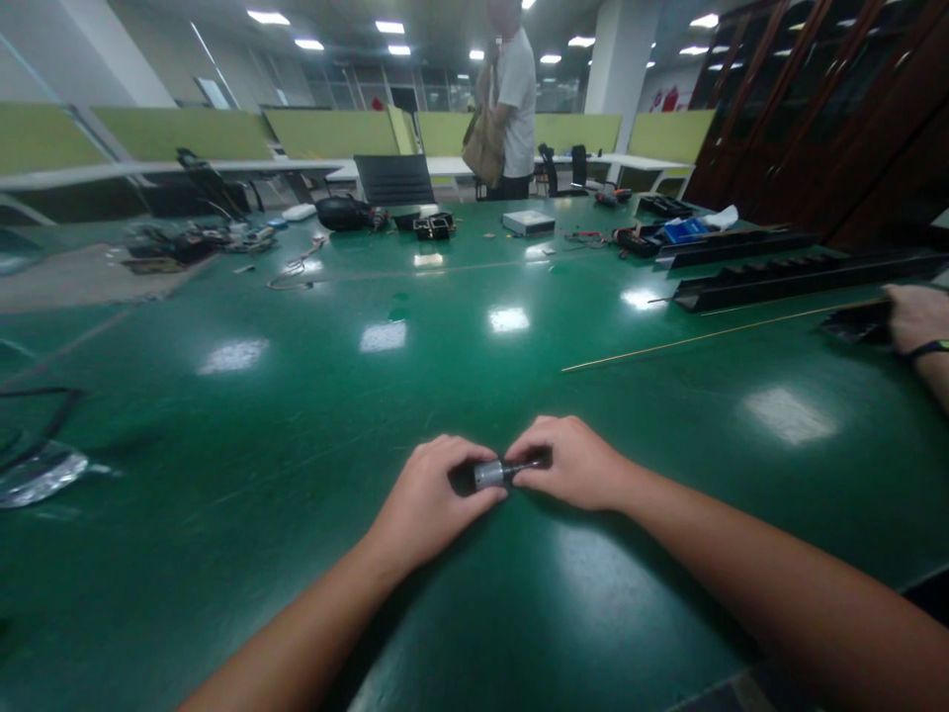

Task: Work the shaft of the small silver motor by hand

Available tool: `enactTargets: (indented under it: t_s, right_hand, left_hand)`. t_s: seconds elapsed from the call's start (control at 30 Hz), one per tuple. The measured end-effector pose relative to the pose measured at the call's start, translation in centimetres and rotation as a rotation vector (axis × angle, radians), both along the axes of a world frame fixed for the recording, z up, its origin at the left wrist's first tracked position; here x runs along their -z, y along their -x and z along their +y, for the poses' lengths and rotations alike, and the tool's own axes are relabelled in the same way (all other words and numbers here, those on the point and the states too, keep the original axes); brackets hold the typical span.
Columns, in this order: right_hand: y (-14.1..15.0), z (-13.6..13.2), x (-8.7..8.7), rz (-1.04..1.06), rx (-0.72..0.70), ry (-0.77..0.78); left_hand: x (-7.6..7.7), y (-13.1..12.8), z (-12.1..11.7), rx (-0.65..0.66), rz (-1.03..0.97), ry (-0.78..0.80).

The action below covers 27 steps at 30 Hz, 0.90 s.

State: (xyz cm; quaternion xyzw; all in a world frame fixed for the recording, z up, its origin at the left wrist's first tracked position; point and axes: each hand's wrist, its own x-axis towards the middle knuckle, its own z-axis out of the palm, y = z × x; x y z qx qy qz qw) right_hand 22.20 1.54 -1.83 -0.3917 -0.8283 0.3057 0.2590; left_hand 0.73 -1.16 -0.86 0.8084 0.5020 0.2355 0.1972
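Just above the green table, a small silver-and-black cylinder (489, 475) lies sideways between my two hands. My left hand (437, 494) is closed around its silver body, thumb on the near side and fingers on the far side. At its dark right end, my right hand (567, 463) pinches with thumb and forefinger. A thin dark part runs into the right palm, where its end is hidden. I cannot make out exactly what kind of part the cylinder is.
Another person's hand (915, 318) rests at the right edge near a long thin rod (682, 341) and black metal channels (808, 280). Clear plastic (44, 475) lies at left. A grey box (528, 222) and tools sit at the back; a person (517, 99) stands beyond.
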Motion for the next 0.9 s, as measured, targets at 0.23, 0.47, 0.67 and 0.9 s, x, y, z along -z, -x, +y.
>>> enactTargets:
  t_s: [0.23, 0.47, 0.67, 0.9]
  right_hand:
    - [0.03, 0.14, -0.27, -0.061, -0.087, -0.122]
    - [-0.25, 0.16, -0.51, -0.082, -0.112, -0.151]
    - [-0.67, 0.31, -0.62, -0.094, -0.118, -0.160]
    - [-0.92, 0.13, -0.79, -0.099, -0.113, -0.145]
  left_hand:
    - [0.06, 0.14, -0.03, 0.027, -0.025, -0.009]
    - [0.03, 0.16, -0.01, 0.025, -0.023, -0.013]
    - [-0.09, 0.13, -0.03, 0.026, -0.020, -0.007]
    - [-0.09, 0.17, 0.02, 0.024, -0.019, 0.021]
